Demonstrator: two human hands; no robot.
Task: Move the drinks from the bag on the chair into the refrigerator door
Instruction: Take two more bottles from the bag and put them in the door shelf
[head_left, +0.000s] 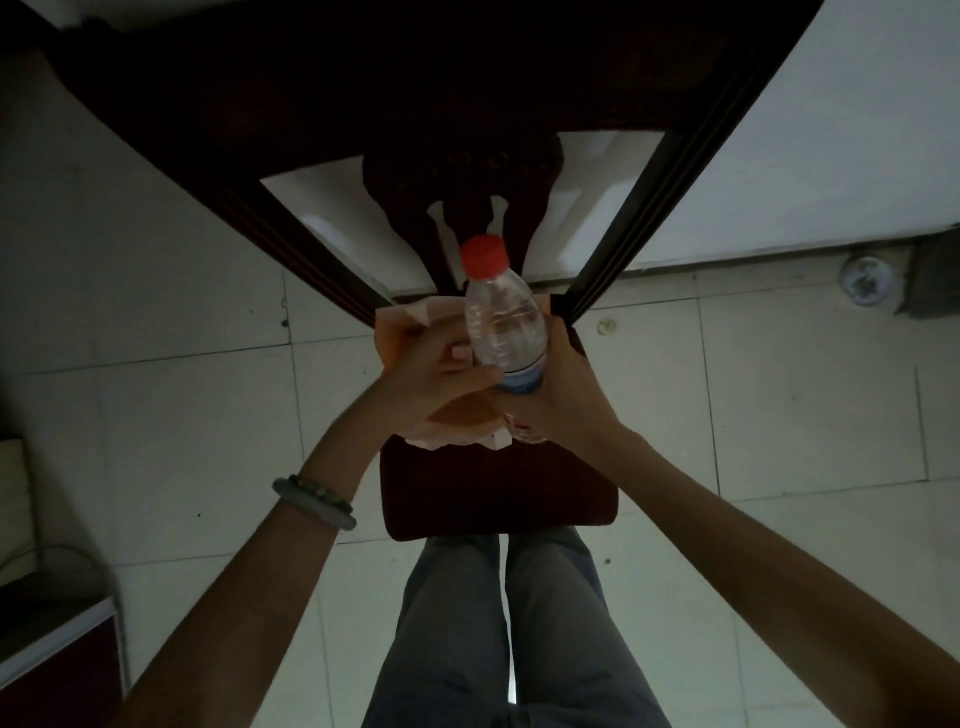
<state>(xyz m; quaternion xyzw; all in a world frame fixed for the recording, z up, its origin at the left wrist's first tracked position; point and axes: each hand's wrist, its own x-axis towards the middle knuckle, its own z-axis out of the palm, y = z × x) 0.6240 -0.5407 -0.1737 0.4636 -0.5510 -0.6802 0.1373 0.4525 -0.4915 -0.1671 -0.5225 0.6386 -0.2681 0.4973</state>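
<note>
A clear water bottle (503, 317) with a red cap and a blue label stands upright above the orange paper bag (397, 332), which rests on the dark wooden chair (498, 493). My right hand (563, 395) is wrapped around the bottle's lower part. My left hand (441, 374) grips the bag's upper edge beside the bottle, its thumb touching the bottle's base. The inside of the bag is hidden by both hands. The refrigerator is out of sight.
The chair's tall carved back (467, 130) rises toward me and fills the top of the view. White tiled floor (208, 415) surrounds the chair. A white wall base (779, 182) runs at right, with a small round object (866, 280) on the floor. A low cabinet (57, 665) stands at bottom left.
</note>
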